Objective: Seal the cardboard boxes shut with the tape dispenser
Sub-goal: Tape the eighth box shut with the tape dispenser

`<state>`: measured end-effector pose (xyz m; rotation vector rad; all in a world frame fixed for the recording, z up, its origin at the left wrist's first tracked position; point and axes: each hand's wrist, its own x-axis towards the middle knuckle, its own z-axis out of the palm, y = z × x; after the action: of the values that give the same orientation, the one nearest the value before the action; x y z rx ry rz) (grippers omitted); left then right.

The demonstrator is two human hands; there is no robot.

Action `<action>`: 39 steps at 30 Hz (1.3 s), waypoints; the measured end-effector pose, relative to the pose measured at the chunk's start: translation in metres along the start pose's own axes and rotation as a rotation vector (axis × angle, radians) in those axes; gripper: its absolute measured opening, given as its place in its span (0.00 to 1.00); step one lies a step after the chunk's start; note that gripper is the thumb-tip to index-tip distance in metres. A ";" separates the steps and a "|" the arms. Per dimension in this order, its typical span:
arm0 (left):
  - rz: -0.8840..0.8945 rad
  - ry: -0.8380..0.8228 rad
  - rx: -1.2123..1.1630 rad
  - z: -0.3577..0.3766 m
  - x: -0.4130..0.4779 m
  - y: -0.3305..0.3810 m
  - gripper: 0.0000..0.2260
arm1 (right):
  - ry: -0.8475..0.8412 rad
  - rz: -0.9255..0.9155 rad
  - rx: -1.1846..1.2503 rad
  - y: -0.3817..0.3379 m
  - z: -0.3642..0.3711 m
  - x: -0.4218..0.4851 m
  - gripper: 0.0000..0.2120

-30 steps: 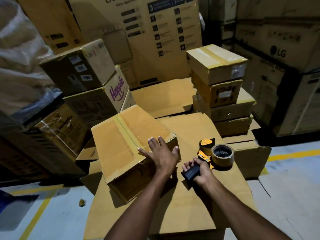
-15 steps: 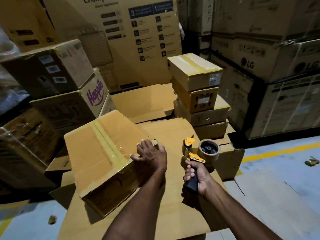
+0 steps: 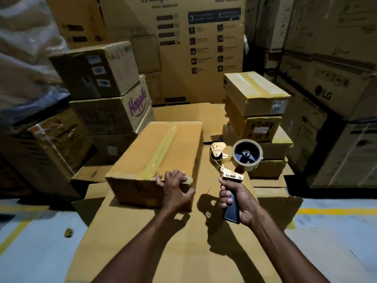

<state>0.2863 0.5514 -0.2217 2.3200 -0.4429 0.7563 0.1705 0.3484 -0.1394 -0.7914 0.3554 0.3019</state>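
— What sits left of the cardboard box [image 3: 159, 154]?
— A stack of cartons [image 3: 106, 111] just beside it. One is printed in purple script, and the one on top carries white labels.
— And the box itself?
— It lies on a flat cardboard sheet [image 3: 163, 246] with its flaps closed. A strip of tape [image 3: 163, 148] runs along its top seam.
— The left hand [image 3: 175, 189]?
— On the box's near right corner, fingers curled over the top edge, gripping it.
— Anything behind the box?
— A tall printed carton [image 3: 193, 48], well apart from it.
— And to the right of the box?
— The tape dispenser [image 3: 236, 160], held upright in the air and clear of the box, its roll on the side away from it. The right hand [image 3: 239, 201] is wrapped tight round the dark handle.
— Further right?
— A pile of taped boxes [image 3: 257, 107] near the box's far right corner. Past that are large cartons [image 3: 326, 94] with an LG mark.
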 end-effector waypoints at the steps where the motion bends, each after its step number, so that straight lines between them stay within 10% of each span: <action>1: 0.030 -0.053 -0.016 -0.004 0.000 -0.006 0.22 | -0.015 0.005 -0.024 -0.002 0.007 0.000 0.12; 7: -0.260 -0.186 -0.468 -0.045 0.013 0.002 0.10 | -0.073 0.098 -0.187 -0.003 0.058 0.006 0.13; 13: -0.310 -0.177 -0.734 -0.100 0.027 0.006 0.35 | -0.082 0.165 -0.253 0.012 0.111 0.012 0.13; 23: -0.489 -0.096 -0.910 -0.134 -0.001 -0.048 0.25 | 0.041 0.058 -0.486 0.023 0.179 0.059 0.11; 28: -0.889 0.089 -1.037 -0.156 0.018 -0.070 0.08 | 0.103 0.001 -0.647 0.022 0.201 0.075 0.05; 34: -1.350 -0.342 -1.611 -0.175 0.065 -0.098 0.35 | 0.080 -0.064 -1.017 0.024 0.216 0.090 0.08; 39: -1.437 -0.230 -1.564 -0.178 0.082 -0.117 0.19 | 0.046 -0.102 -1.183 0.033 0.221 0.101 0.10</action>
<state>0.3358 0.7473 -0.1160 0.7190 0.4682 -0.5097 0.2914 0.5460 -0.0588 -1.9732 0.1477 0.3930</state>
